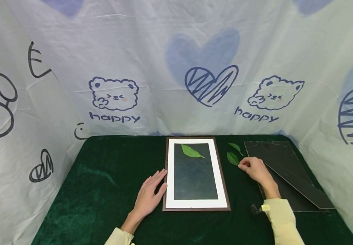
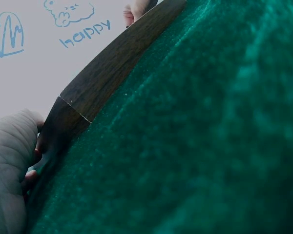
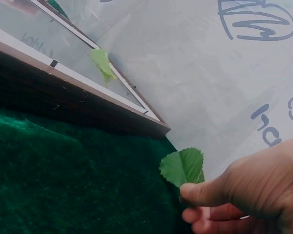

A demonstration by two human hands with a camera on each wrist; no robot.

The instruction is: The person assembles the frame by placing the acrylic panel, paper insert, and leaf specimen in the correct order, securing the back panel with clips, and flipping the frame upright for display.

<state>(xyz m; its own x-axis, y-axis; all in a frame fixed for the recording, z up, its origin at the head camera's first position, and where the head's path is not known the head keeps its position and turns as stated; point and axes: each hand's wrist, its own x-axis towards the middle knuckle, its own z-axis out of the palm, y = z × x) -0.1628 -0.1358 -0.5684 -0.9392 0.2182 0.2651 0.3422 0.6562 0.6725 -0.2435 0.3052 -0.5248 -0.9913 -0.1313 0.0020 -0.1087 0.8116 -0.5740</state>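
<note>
A brown picture frame (image 1: 227,190) with a white inner border lies on the green cloth, and one green leaf (image 1: 191,151) rests on its pane near the far end. My left hand (image 1: 150,192) lies with fingers extended against the frame's left edge. Right of the frame, thumb and fingers of my right hand (image 1: 257,171) pinch a toothed green leaf (image 3: 183,165) at its base. Just beyond that one, another narrow leaf (image 1: 234,147) lies on the cloth.
A black backing board (image 1: 274,153) lies at the right, a long flap (image 1: 305,190) slanting across it. Dark green velvet-like cloth (image 1: 103,190) covers the table. A white printed curtain (image 1: 152,51) hangs behind and on both sides.
</note>
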